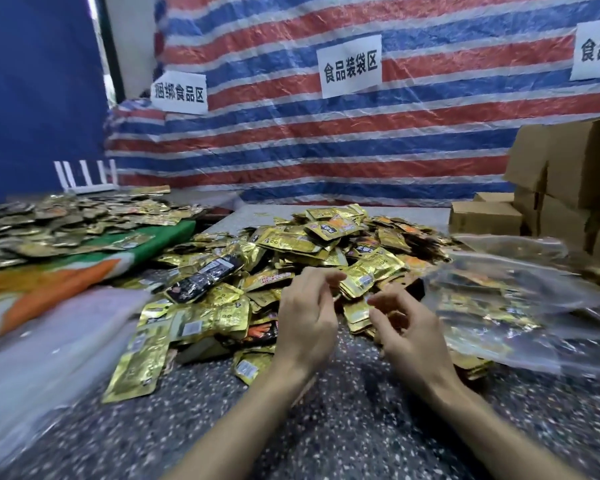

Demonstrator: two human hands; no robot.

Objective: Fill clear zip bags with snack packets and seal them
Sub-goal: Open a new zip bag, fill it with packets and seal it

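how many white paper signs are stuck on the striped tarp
3. Left sign low at the striped tarp's left end, middle sign higher, right sign cut off by the frame edge; more may lie beyond it.

A single wide-angle view comes from the person's head, facing forward and tilted down over the speckled table (326, 427). It sits close: both forearms enter from the near edge, and the left hand (305, 317) and right hand (413, 334) fill the centre, at the near side of the pile of snack packets (326, 244). Past the pile the view reaches the striped tarpaulin (395, 133) on the far wall, with cardboard boxes (568, 174) at far right and a blue sheet (32, 98) at far left. The near left corner is blurred, showing what may be clear plastic bags (49, 341).
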